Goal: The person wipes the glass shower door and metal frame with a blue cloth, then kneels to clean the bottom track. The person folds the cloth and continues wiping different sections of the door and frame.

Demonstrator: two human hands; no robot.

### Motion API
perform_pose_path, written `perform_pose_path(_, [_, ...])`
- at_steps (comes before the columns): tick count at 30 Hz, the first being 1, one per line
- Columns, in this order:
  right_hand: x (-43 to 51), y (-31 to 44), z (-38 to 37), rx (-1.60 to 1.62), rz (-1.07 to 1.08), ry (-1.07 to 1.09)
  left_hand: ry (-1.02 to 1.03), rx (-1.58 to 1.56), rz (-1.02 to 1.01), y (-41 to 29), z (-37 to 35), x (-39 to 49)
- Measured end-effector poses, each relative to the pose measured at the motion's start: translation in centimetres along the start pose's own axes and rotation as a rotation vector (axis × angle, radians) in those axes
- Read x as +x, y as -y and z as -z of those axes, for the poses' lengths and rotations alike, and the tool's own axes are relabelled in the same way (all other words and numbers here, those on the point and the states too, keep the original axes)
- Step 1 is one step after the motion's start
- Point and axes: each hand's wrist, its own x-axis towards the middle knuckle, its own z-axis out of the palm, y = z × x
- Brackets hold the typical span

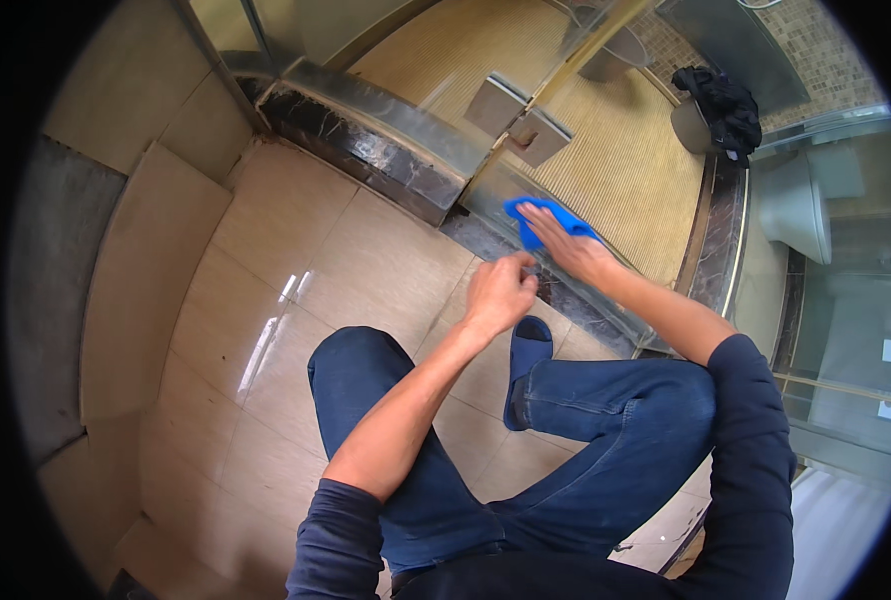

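My right hand [574,247] presses a blue cloth [529,234] against the lower part of a glass shower door [517,180], fingers stretched over it. Just left of it, my left hand [502,291] is loosely curled, near the dark marble threshold [565,292]; nothing is visible in it, though its palm side is hidden. Above the cloth, a metal hinge or clamp plate [539,137] joins the glass panels. Part of the cloth is hidden under my right hand.
A marble curb [363,150] runs to the upper left. Beyond the glass are ribbed flooring [640,187], a bin [689,127] with black fabric on it, and a toilet [794,210] at the right. My slippered foot [529,352] rests on floor tiles. A stone ledge [145,285] stands left.
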Motion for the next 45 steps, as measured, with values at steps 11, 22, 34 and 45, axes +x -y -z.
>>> perform_pose_path(11, [6.0, 1.7, -1.9, 0.117, 0.211, 0.093, -0.031, 0.042, 0.031, 0.6, 2.1, -1.5])
perform_pose_path(22, [14.2, 3.8, -3.6, 0.097, 0.413, 0.162, -0.198, 0.069, 0.160, 3.8, 7.5, -2.4])
perform_pose_path(34, [-5.8, 10.7, -5.6, 0.035, 0.795, 0.338, -0.238, -0.233, 0.116, 1.8, 6.0, 1.8])
perform_pose_path(45, [-7.1, 10.3, -6.2, 0.077, 0.673, 0.391, -0.291, -0.348, 0.166, 0.8, 8.8, 2.3])
